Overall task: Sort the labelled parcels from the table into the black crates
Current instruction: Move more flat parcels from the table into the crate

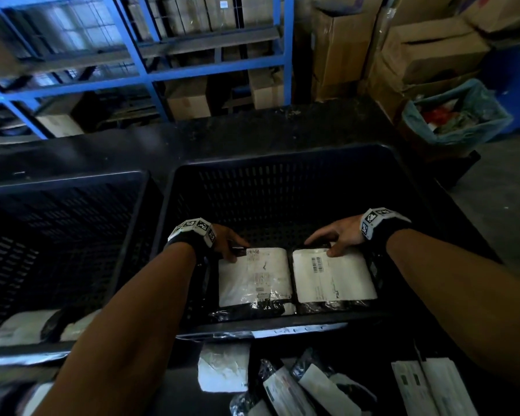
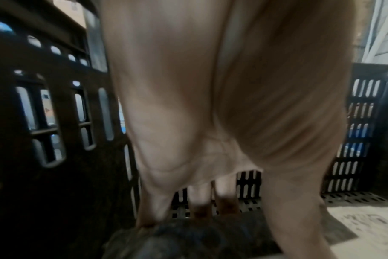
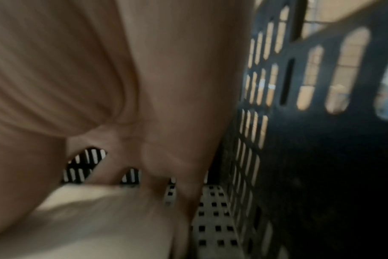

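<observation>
Two black-wrapped parcels with white labels lie side by side at the near end of the right black crate [image 1: 282, 157]. My left hand [image 1: 227, 249] grips the far left corner of the left parcel [image 1: 252, 277], fingers behind its edge and thumb on top. My right hand [image 1: 327, 244] pinches the far edge of the right parcel [image 1: 333, 277], thumb on the label. In the left wrist view the left hand's fingertips [image 2: 199, 210] touch the dark wrap of the left parcel [image 2: 199, 240]. The right wrist view is blurred: my fingers [image 3: 157, 175] reach over the pale right parcel [image 3: 100, 219].
The left black crate [image 1: 63, 181] holds parcels [image 1: 21, 328] at its near end. More labelled parcels [image 1: 282, 388] lie on the table in front of the crates. Blue shelving [image 1: 144, 64], cardboard boxes [image 1: 433, 55] and a lined bin [image 1: 457, 115] stand behind.
</observation>
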